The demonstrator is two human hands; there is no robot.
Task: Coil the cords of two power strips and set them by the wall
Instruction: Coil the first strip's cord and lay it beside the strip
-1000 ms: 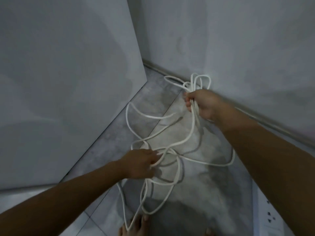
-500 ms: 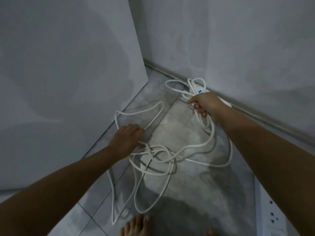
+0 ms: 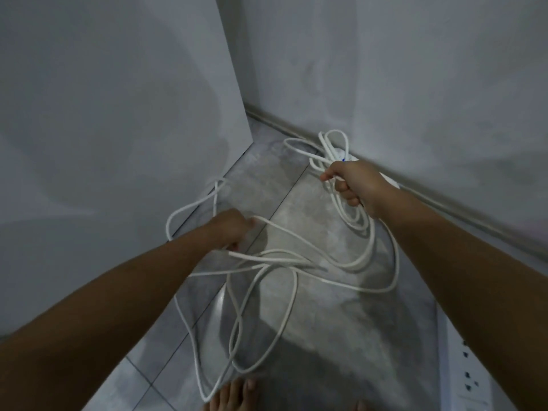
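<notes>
Head view: the white cord (image 3: 284,258) sprawls in loose, tangled loops over the grey tiled floor (image 3: 341,336), reaching from the foot of the wall (image 3: 415,84) down to bare toes (image 3: 234,393) at the bottom edge. The right hand (image 3: 355,182), close to the skirting (image 3: 284,126), has its fingers curled round a bundle of gathered loops that stick out above it and hang below it. The left hand (image 3: 229,229), nearer the person, grips a single strand that runs off to the right. A white power strip (image 3: 462,378) lies on the floor at the lower right edge, sockets facing up. A pale flat panel (image 3: 118,114) stands at the left.
</notes>
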